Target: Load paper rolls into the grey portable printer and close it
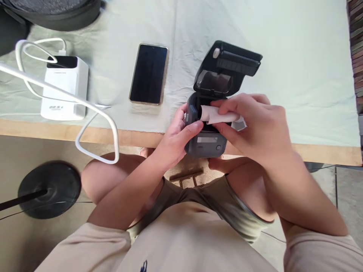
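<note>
A small dark receipt printer [206, 150] sits at the table's front edge with its lid [227, 68] swung up and back. My left hand [178, 139] grips the printer's left side, the thumb lying over its top rim. Between the thumb and fingers of my right hand [252, 124] is a white paper roll [217, 115], held lengthwise across the printer's opening. The roll's left end is close to my left thumb. How deep the roll sits in the compartment is partly hidden by my fingers.
A phone [149, 74] with a dark screen lies left of the printer. Farther left stands a white power bank [64, 88] with a looping white cable [113, 132]. A round black object [59, 15] occupies the back left corner. On the floor is a black round base [49, 189].
</note>
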A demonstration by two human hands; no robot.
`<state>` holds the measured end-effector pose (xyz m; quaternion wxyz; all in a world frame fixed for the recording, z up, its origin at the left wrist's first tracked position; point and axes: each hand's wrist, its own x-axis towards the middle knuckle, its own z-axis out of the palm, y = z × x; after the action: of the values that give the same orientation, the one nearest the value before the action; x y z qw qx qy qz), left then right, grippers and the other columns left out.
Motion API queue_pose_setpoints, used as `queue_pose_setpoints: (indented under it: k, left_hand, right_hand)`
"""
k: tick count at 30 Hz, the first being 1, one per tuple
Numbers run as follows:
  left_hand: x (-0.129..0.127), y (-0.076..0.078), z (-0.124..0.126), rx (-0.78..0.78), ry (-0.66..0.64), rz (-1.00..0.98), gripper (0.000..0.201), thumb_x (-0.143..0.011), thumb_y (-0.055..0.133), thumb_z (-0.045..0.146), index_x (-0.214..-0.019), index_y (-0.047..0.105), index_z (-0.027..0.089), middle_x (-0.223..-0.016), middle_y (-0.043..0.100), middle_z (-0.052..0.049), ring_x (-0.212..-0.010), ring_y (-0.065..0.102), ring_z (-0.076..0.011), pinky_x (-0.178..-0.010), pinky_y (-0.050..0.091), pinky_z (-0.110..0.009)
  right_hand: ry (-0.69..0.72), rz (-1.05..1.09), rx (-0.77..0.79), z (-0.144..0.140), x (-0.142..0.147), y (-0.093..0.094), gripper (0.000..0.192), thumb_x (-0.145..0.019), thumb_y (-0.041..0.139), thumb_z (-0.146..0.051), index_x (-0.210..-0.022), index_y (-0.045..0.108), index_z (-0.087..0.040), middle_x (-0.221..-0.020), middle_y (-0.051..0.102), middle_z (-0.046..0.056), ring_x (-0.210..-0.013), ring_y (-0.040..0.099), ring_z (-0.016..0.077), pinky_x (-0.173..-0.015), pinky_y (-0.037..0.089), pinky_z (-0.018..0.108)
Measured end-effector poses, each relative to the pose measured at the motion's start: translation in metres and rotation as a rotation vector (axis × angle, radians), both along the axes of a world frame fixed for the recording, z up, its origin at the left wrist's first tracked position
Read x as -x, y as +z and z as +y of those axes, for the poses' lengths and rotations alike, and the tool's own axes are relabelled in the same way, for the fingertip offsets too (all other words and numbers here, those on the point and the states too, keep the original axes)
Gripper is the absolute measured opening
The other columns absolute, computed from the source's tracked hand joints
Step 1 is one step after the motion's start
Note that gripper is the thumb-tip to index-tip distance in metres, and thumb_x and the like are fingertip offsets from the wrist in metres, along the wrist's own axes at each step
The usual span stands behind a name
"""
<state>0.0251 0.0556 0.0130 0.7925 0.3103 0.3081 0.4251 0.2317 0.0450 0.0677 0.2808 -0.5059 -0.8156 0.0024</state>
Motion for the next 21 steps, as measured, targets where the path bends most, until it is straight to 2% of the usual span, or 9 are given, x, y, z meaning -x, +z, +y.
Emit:
queue_pose_setpoints:
  k: [3, 6, 8, 10, 12, 15, 18, 19, 21]
  left_hand:
    - [0.001, -0.001, 0.001, -0.011, -0.033, 0.026, 0.066, -0.095, 0.093, 0.051, -0.148, 0.061, 0.029, -0.136, 0.082, -0.005, -0.138, 0.079, -0.0315, -0.104, 0.068, -0.037]
    - [0.002, -0.002, 0.001, -0.022, -0.041, 0.041, 0.07, -0.095, 0.093, 0.054, -0.151, 0.06, 0.029, -0.137, 0.082, -0.005, -0.141, 0.077, -0.0337, -0.109, 0.067, -0.04]
    - [0.002, -0.003, 0.001, -0.022, -0.053, 0.052, 0.075, -0.094, 0.093, 0.055, -0.155, 0.058, 0.029, -0.136, 0.082, -0.006, -0.139, 0.078, -0.0352, -0.109, 0.068, -0.042]
    - [0.001, -0.003, 0.001, -0.02, -0.064, 0.062, 0.079, -0.093, 0.094, 0.056, -0.157, 0.056, 0.03, -0.134, 0.082, -0.006, -0.136, 0.079, -0.0355, -0.107, 0.068, -0.043]
    - [0.0, -0.002, 0.001, -0.016, -0.048, 0.052, 0.074, -0.093, 0.094, 0.055, -0.153, 0.058, 0.029, -0.132, 0.082, -0.006, -0.133, 0.08, -0.0345, -0.104, 0.068, -0.041]
    - [-0.001, 0.0, 0.001, 0.005, -0.024, 0.003, 0.06, -0.097, 0.091, 0.051, -0.144, 0.061, 0.029, -0.126, 0.082, -0.004, -0.126, 0.082, -0.0313, -0.097, 0.068, -0.037]
    - [-0.002, 0.002, 0.001, 0.034, 0.004, -0.015, 0.053, -0.097, 0.09, 0.048, -0.137, 0.062, 0.027, -0.117, 0.08, -0.003, -0.115, 0.083, -0.0277, -0.09, 0.067, -0.035]
    - [-0.002, 0.003, 0.001, 0.043, 0.016, -0.014, 0.053, -0.097, 0.09, 0.049, -0.136, 0.063, 0.026, -0.115, 0.08, -0.004, -0.112, 0.083, -0.027, -0.089, 0.066, -0.034]
    - [-0.001, 0.005, 0.001, 0.05, 0.022, -0.014, 0.057, -0.093, 0.093, 0.049, -0.135, 0.063, 0.024, -0.114, 0.08, -0.004, -0.109, 0.082, -0.0259, -0.088, 0.066, -0.035]
  right_hand:
    - [0.028, -0.035, -0.074, 0.002, -0.003, -0.009, 0.013, -0.099, 0.067, -0.019, -0.107, 0.073, -0.027, -0.104, 0.092, -0.001, -0.077, 0.082, 0.0204, -0.097, 0.068, 0.043]
    - [0.006, -0.038, -0.232, 0.004, -0.002, -0.014, 0.022, -0.104, 0.068, -0.021, -0.123, 0.077, -0.029, -0.095, 0.09, -0.001, -0.076, 0.081, 0.0202, -0.086, 0.069, 0.037]
    - [0.025, 0.002, -0.33, 0.003, -0.001, -0.016, 0.03, -0.106, 0.068, -0.018, -0.132, 0.076, -0.03, -0.098, 0.09, -0.001, -0.08, 0.083, 0.0189, -0.079, 0.068, 0.033]
    - [0.037, 0.051, -0.347, 0.002, -0.001, -0.017, 0.034, -0.107, 0.066, -0.015, -0.136, 0.075, -0.03, -0.111, 0.09, 0.0, -0.089, 0.086, 0.018, -0.077, 0.068, 0.03]
    - [0.023, 0.074, -0.292, 0.0, -0.001, -0.016, 0.03, -0.111, 0.064, -0.019, -0.138, 0.074, -0.03, -0.122, 0.088, 0.004, -0.1, 0.087, 0.0198, -0.077, 0.068, 0.03]
    - [0.058, 0.064, -0.266, -0.003, -0.004, -0.014, 0.021, -0.112, 0.07, -0.028, -0.133, 0.073, -0.029, -0.115, 0.085, 0.004, -0.095, 0.085, 0.0199, -0.073, 0.066, 0.029]
    - [0.176, 0.03, -0.291, -0.003, -0.007, -0.012, 0.006, -0.11, 0.072, -0.026, -0.116, 0.071, -0.026, -0.096, 0.085, 0.0, -0.081, 0.082, 0.0184, -0.083, 0.068, 0.032]
    - [0.226, 0.013, -0.291, -0.003, -0.007, -0.012, 0.002, -0.111, 0.071, -0.025, -0.112, 0.07, -0.026, -0.094, 0.086, -0.001, -0.082, 0.083, 0.0186, -0.09, 0.068, 0.034]
    - [0.319, -0.027, -0.289, -0.003, -0.007, -0.012, 0.006, -0.114, 0.066, -0.027, -0.11, 0.07, -0.025, -0.097, 0.089, -0.001, -0.088, 0.087, 0.0193, -0.1, 0.066, 0.038]
